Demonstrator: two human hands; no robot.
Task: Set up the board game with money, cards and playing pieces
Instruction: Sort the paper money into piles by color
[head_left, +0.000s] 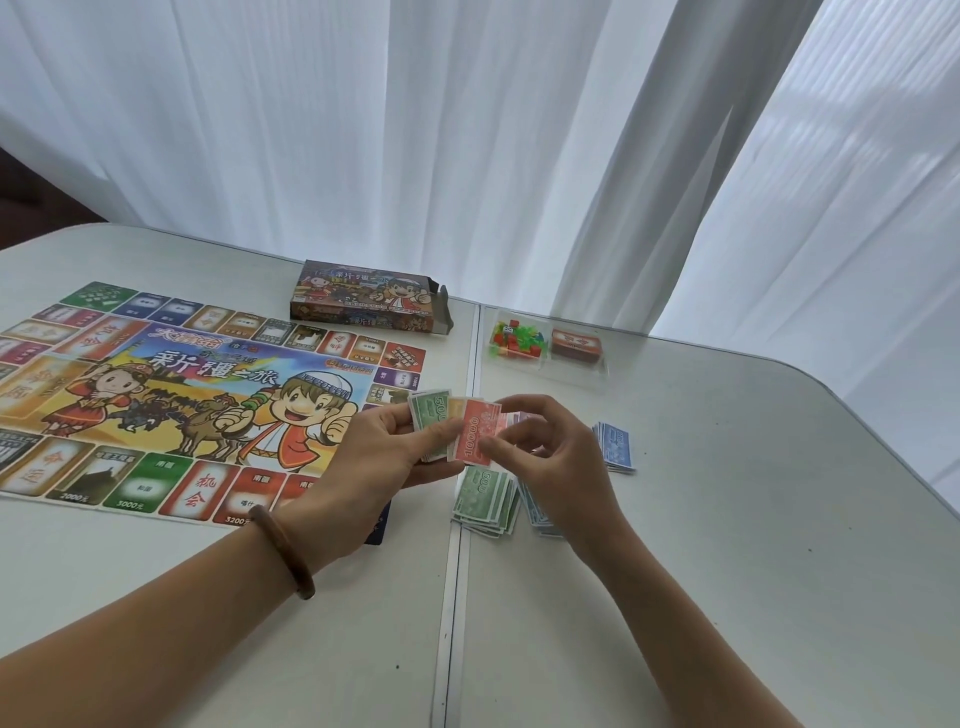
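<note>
My left hand (382, 457) holds a fanned stack of play money (434, 415) above the table, a green 500 note showing at its back. My right hand (548, 452) pinches a red 10000 note (475, 428) at the front of that stack. Under my hands lie a pile of green 500 notes (485, 501) and a pile of blue notes (535, 512). Another blue pile (615, 447) sits to the right. The colourful paper game board (182, 395) is spread flat on the left.
The open game box (363, 304) lies behind the board. A clear plastic tray (548, 371) holds small coloured playing pieces (517, 340) and a brown card deck (576, 345). A seam (452, 597) runs down the white table. White curtains hang behind.
</note>
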